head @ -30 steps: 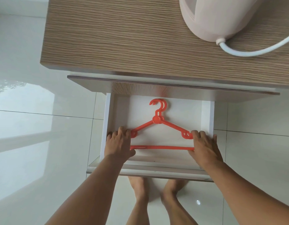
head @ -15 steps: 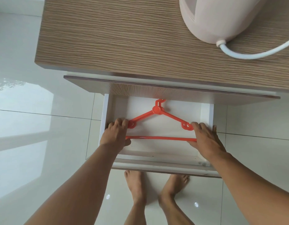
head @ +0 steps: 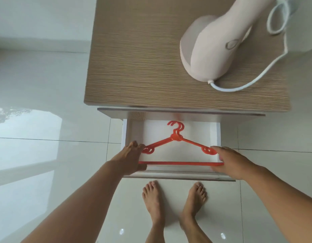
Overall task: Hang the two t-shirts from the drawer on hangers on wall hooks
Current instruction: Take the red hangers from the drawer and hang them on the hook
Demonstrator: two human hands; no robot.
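Note:
Two stacked orange-red hangers (head: 176,137) lie in the open white drawer (head: 213,135) of a wooden cabinet, hooks pointing away from me. My left hand (head: 132,158) is closed on the hangers' left end. My right hand (head: 227,160) grips their right end at the bottom bar. No t-shirts are visible in the drawer or elsewhere.
The wooden cabinet top (head: 134,58) carries a pale pink appliance (head: 216,44) with a white cord (head: 239,85). My bare feet (head: 174,204) stand on the glossy white tiled floor (head: 46,155) just in front of the drawer's front panel.
The view has pulled back and up, so more of the cabinet top shows. The hangers' hooks are in sight again. Both hands stay on the hangers' ends.

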